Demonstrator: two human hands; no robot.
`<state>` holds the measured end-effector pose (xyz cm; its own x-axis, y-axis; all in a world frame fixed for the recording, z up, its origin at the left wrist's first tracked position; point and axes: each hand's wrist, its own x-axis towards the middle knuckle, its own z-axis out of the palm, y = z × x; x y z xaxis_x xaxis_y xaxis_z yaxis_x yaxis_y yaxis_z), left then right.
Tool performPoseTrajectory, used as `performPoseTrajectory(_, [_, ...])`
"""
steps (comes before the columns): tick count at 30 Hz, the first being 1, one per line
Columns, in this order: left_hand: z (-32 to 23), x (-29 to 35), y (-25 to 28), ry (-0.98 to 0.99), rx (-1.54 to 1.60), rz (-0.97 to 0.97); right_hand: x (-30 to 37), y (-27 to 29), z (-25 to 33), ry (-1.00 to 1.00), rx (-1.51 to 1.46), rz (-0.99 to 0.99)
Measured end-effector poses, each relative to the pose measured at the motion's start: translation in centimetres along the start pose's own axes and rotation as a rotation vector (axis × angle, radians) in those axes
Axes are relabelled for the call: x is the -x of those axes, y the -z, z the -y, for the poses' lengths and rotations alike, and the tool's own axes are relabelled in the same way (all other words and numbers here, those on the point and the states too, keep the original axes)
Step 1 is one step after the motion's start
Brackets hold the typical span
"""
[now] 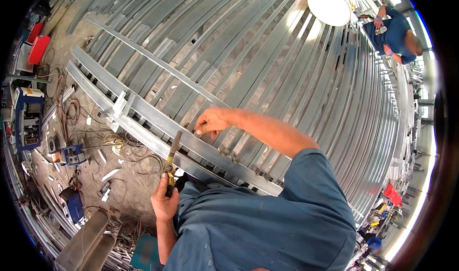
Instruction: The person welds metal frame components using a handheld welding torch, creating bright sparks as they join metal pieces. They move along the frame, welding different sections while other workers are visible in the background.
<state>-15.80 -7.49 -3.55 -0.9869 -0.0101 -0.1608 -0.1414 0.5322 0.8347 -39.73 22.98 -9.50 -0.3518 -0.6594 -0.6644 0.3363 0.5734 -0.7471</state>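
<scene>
The L hand [164, 199] is wrapping its fingers round the lower end of a slim yellow-and-black tool w/ a dark brownish shaft [169, 168], just off the person's left side. The R hand [213, 120] is hanging at the far edge of a long flat grey metal beam [158, 119], fingers curling down; can't tell if it's pinching anything, b/c the fingertips are mostly turning out of sight.

The L fist is hiding the tool's butt end, so its exact kind is staying hard to make out. The person's blue shirt [258, 223] is covering the near stretch of both beams, & a white bucket-like cylinder [330, 5] is getting cut off up top.

The tool's long axis is running nearly upright in view, leaning slightly R: grip toward the body, shaft tip pointing away & showing over the beam's near edge. Can't tell if tip & metal are touching.

A second, outer metal beam [143, 137] is passing behind the tool, approx parallel to the 1st; a pale upright bracket [120, 104] is standing btwn them farther L. Beyond, rows of grey metal bars [266, 60] are fanning out, w/ a thin slanting bar [165, 65] lying across them & the R forearm blocking some. Tangled brown cables [71, 112] are cluttering the floor L; a co-worker in dark blue [392, 32] is standing upper R.
</scene>
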Motion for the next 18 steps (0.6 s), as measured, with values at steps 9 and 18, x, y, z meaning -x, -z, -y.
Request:
performPoseTrajectory(9, [-0.4,0.2,0.9,0.034,-0.001,0.032,-0.2,0.3,0.5,-0.033,0.011,0.018])
performPoseTrajectory(18, [-3.5,1.0,1.8,0.060,-0.012,0.062,-0.5,0.2,1.0,-0.100,0.003,0.036])
